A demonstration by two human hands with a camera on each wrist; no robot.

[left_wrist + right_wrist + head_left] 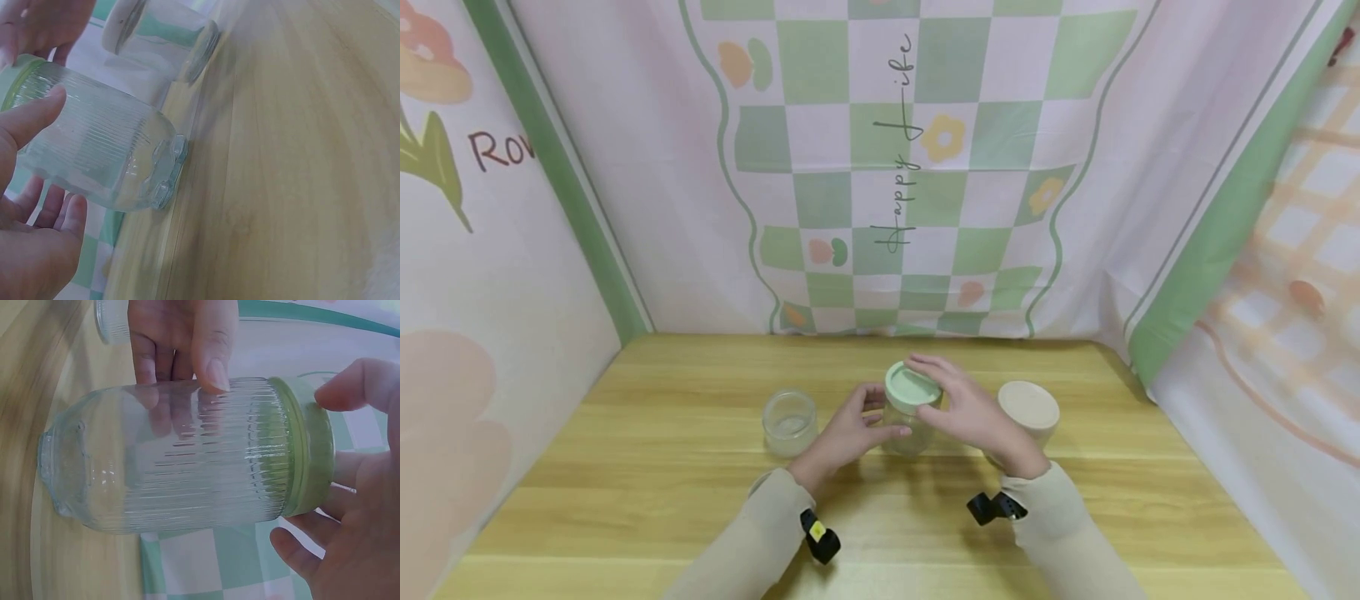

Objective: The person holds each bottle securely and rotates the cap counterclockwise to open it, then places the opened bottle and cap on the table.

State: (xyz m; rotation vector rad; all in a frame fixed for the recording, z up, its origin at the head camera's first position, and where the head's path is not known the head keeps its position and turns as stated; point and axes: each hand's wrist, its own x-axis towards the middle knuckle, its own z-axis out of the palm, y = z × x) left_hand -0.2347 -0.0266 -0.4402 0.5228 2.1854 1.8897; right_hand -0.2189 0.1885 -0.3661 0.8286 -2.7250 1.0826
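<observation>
A clear ribbed glass jar (187, 456) with a light green lid (913, 386) stands upright on the table. From its left side my left hand (852, 429) holds the jar body, the thumb in front and the fingers reaching behind. My right hand (966, 407) is at the lid, with the thumb on the near rim and the other fingers around the far side. The lid sits on the jar's mouth; whether it is screwed tight I cannot tell. Bumpy glass feet show at the jar's base in the left wrist view.
An open, low glass jar (790, 425) stands to the left. Right of my right hand is another glass jar with a pale beige lid (1028, 405), partly hidden by the wrist. A round rim (759, 482) peeks out beside my left sleeve. Printed cloth hangs behind the wooden table (647, 467).
</observation>
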